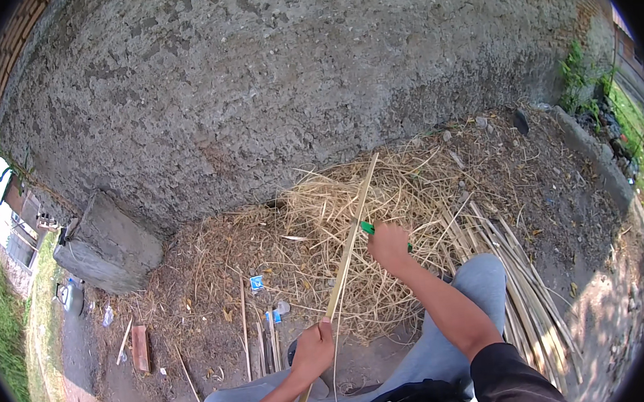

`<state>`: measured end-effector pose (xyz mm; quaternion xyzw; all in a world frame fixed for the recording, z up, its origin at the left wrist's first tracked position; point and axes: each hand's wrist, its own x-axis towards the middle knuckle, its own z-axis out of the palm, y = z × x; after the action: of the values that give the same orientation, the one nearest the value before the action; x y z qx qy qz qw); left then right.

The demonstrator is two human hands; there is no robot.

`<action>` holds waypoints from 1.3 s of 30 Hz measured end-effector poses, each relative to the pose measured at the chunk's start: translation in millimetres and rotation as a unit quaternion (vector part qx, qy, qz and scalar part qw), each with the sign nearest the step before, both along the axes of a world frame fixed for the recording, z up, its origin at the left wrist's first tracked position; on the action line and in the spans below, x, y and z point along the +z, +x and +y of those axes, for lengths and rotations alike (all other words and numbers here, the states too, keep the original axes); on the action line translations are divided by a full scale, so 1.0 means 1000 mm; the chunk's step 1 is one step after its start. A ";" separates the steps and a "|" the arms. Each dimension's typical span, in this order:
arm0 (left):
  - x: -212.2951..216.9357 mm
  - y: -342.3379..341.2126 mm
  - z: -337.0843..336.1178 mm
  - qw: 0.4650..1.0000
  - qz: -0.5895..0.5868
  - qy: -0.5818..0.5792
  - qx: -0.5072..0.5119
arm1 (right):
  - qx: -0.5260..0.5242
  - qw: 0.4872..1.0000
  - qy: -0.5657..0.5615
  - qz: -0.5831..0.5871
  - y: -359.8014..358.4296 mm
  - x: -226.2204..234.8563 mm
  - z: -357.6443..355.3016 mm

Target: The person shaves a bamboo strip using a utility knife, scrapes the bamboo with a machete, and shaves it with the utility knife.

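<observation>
A long, pale bamboo strip (347, 250) runs slantwise from my lap up toward the wall. My left hand (315, 350) is closed around its lower part, just above my left leg. In my right hand (389, 245) is a green-handled knife (368, 227), gripped in a fist; its blade is small in view and seems to meet the strip's right edge. A thin sliver (337, 366) hangs down beside my left hand. Under the strip's upper part lies a heap of curly bamboo shavings (390, 294).
Split bamboo strips (526, 291) lie in a bundle beside my right knee, and several more (261, 345) lie on the left. A rough grey wall (253, 93) stands ahead. A concrete block (110, 244), a reddish-brown brick-like piece (141, 349) and blue packets (257, 283) are at left.
</observation>
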<state>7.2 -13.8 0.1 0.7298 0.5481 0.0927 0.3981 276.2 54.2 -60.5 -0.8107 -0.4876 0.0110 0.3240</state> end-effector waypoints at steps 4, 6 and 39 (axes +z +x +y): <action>0.004 -0.008 -0.008 0.998 -0.012 0.067 -0.010 | 0.024 0.999 0.029 0.015 -0.003 0.014 -0.010; 0.006 -0.011 -0.011 0.996 -0.026 0.084 -0.008 | 0.048 0.997 0.037 0.038 -0.007 0.022 -0.016; -0.021 -0.113 -0.107 0.965 0.058 0.215 -0.136 | -0.006 0.962 -0.232 -0.142 0.100 -0.019 0.050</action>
<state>-106.1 -120.5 -20.9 0.8701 0.4330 0.1105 0.2081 375.9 103.8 -79.2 -0.8596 -0.5080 0.0066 0.0547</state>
